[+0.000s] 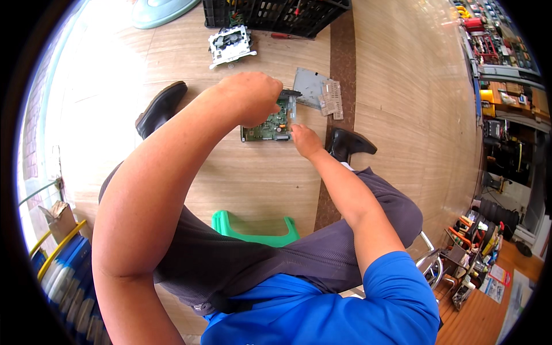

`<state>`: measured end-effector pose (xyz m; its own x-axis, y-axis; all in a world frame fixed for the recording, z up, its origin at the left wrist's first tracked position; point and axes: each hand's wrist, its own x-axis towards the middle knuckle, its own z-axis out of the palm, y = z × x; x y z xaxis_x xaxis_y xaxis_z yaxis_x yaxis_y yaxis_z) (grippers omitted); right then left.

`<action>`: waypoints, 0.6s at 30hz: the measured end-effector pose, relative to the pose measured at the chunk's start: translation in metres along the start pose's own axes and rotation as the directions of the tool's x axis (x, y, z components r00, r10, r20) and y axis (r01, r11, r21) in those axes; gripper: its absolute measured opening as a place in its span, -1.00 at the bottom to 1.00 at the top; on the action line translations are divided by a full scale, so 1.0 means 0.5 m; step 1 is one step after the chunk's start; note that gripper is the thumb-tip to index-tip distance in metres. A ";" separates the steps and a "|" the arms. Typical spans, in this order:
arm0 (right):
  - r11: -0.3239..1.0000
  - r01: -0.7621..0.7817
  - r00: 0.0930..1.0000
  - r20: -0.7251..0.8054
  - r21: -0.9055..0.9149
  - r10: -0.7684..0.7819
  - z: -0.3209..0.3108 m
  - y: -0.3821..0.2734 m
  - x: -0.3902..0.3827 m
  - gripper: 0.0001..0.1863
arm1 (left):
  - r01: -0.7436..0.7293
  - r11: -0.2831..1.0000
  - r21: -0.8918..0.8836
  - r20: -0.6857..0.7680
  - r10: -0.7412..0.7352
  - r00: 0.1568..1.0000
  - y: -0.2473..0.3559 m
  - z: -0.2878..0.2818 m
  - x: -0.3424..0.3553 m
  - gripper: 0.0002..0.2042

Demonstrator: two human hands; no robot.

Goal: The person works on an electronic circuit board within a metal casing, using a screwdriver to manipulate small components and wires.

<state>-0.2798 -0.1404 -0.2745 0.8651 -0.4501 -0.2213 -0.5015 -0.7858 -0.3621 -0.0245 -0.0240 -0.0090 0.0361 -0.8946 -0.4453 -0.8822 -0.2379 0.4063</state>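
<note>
My left hand (250, 95) is over a green circuit board (267, 127) in a metal frame lying on the floor. Its fingers are curled, and whatever is in them is hidden behind the hand. My right hand (306, 140) has its fingers closed at the board's right edge, apparently gripping it. Just beyond and to the right of the board lie a grey metal plate (309, 83) and a smaller perforated plate (332, 100). A white and black mechanism (229, 45) rests farther forward.
A black crate (276, 12) and red screwdriver (282, 35) are at the front. My boots (155, 115) flank the board. A green stool (256, 236) is below me. Tool-covered benches (483, 276) line the right; blue boxes (63, 276) stand lower left.
</note>
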 end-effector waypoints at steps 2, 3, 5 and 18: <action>1.000 0.012 1.000 -0.022 -0.002 -0.012 0.000 -0.003 0.000 -0.89 | 0.001 1.000 0.017 -0.012 -0.001 1.000 -0.001 0.002 0.000 -0.75; 1.000 0.014 1.000 -0.018 -0.007 -0.014 0.000 -0.003 0.000 -0.89 | -0.001 1.000 0.017 -0.015 0.001 1.000 -0.001 0.002 0.000 -0.75; 1.000 0.015 1.000 -0.012 -0.012 -0.015 -0.002 -0.003 0.001 -0.89 | -0.003 1.000 0.016 -0.017 0.003 1.000 -0.001 0.001 0.000 -0.75; 0.999 0.020 1.000 -0.006 -0.047 -0.020 -0.002 -0.005 0.001 -0.92 | 0.011 1.000 0.005 -0.002 -0.011 1.000 0.003 -0.004 -0.002 -0.73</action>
<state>-0.2778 -0.1390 -0.2727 0.8752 -0.4366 -0.2084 -0.4829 -0.8138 -0.3233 -0.0251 -0.0241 -0.0061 0.0471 -0.8927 -0.4482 -0.8839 -0.2462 0.3975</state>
